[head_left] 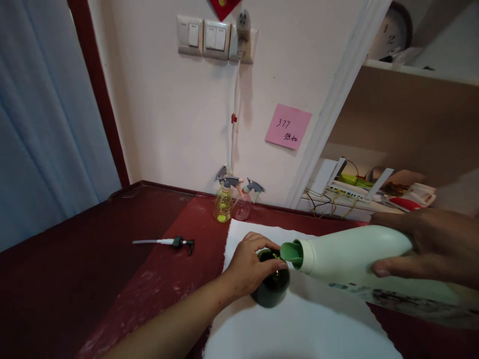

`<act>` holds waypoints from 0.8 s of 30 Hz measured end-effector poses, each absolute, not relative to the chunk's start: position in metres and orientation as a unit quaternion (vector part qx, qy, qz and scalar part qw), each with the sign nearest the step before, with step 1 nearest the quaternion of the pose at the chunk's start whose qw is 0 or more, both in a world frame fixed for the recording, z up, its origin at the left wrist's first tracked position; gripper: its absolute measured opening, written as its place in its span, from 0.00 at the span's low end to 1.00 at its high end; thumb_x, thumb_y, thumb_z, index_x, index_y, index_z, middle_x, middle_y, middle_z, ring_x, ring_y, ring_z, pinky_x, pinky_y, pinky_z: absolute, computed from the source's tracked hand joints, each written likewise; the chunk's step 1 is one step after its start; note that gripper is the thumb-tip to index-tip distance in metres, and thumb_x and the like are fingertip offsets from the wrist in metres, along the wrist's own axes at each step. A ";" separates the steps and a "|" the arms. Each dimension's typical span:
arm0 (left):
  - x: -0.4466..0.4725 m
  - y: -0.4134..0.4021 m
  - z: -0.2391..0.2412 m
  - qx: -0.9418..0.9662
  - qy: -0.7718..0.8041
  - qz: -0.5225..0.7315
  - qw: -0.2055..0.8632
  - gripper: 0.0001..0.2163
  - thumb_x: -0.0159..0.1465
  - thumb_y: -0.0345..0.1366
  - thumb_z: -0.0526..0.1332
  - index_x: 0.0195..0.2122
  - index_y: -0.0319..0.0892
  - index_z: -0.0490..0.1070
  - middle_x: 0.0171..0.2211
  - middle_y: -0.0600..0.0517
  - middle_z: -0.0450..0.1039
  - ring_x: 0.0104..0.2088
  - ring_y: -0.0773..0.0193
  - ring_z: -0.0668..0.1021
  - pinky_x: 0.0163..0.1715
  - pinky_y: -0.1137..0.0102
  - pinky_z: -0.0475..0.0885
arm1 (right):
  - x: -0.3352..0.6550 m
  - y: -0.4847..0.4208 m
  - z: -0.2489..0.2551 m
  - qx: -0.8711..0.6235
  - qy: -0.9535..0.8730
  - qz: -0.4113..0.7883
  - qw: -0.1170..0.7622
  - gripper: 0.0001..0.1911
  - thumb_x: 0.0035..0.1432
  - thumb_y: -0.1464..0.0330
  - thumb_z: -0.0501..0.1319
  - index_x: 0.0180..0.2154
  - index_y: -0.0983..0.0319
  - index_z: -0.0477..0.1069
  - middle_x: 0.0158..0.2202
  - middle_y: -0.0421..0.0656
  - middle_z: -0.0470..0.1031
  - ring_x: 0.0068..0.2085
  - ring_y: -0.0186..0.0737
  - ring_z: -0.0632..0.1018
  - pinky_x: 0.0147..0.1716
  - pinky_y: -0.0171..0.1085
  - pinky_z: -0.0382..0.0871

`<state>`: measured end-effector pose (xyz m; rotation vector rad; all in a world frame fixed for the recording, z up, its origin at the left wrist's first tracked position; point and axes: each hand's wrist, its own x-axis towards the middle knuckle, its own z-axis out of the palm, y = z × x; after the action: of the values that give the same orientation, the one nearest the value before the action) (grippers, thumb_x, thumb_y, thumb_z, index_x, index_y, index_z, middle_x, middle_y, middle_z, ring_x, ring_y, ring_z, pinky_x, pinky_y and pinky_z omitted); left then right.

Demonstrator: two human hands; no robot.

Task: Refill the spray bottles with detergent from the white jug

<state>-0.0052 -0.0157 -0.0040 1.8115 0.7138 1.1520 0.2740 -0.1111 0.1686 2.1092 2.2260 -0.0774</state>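
Note:
My left hand (254,264) is wrapped round the upper part of a dark green bottle (271,289) that stands on a white sheet (318,324). In my right hand (430,249) is a large pale green jug (359,249), tilted almost onto its side. The jug's green pouring spout (292,253) is at the mouth of the dark bottle, close to my left fingertips. Whether liquid is flowing I cannot make out clearly. To the left, a pump dispenser top (177,243) with a white tube lies on the red tabletop (164,289).
Yellow (223,204) and pink (243,205) spray bottles stand against the wall. A pink note (288,126) is stuck above, near the switches (204,37). At right, a shelf holds a white router (350,192) with cables. A blue curtain (45,114) hangs on the left.

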 end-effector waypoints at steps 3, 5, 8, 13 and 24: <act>-0.006 -0.015 -0.004 0.727 0.283 0.460 0.423 0.11 0.49 0.31 0.77 0.35 0.46 0.82 0.34 0.52 0.78 0.44 0.56 0.76 0.47 0.64 0.67 | 0.272 -0.111 0.170 0.694 0.716 -0.047 0.054 0.14 0.48 0.53 0.68 0.33 0.52 0.72 0.30 0.36 0.80 0.33 0.48 0.80 0.30 0.40 0.70; -0.006 -0.015 -0.005 0.728 0.284 0.459 0.423 0.12 0.49 0.31 0.77 0.35 0.45 0.82 0.34 0.52 0.78 0.44 0.56 0.76 0.47 0.64 0.67 | 0.271 -0.112 0.171 0.697 0.713 -0.042 0.057 0.15 0.48 0.52 0.68 0.33 0.53 0.71 0.30 0.37 0.80 0.33 0.49 0.80 0.30 0.40 0.69; -0.005 -0.015 -0.005 0.728 0.285 0.461 0.420 0.12 0.49 0.31 0.77 0.34 0.46 0.82 0.34 0.52 0.78 0.44 0.56 0.76 0.47 0.64 0.67 | 0.271 -0.112 0.171 0.700 0.711 -0.039 0.058 0.15 0.48 0.52 0.67 0.33 0.53 0.71 0.31 0.37 0.80 0.33 0.50 0.80 0.30 0.41 0.70; -0.005 -0.015 -0.005 0.729 0.286 0.463 0.416 0.11 0.50 0.31 0.77 0.35 0.46 0.82 0.34 0.53 0.78 0.43 0.56 0.76 0.47 0.64 0.67 | 0.268 -0.112 0.173 0.697 0.714 -0.028 0.063 0.15 0.49 0.52 0.67 0.33 0.53 0.71 0.31 0.38 0.81 0.34 0.52 0.80 0.31 0.42 0.69; -0.005 -0.013 -0.006 0.729 0.278 0.466 0.418 0.12 0.50 0.31 0.77 0.35 0.45 0.82 0.34 0.52 0.78 0.43 0.57 0.76 0.47 0.65 0.67 | 0.266 -0.112 0.174 0.708 0.702 -0.022 0.078 0.16 0.47 0.51 0.67 0.33 0.53 0.70 0.31 0.38 0.80 0.34 0.51 0.80 0.31 0.41 0.68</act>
<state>-0.0049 -0.0134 -0.0059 1.8286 0.6965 1.1690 0.2658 -0.1117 0.1740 2.1205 2.1014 -0.0673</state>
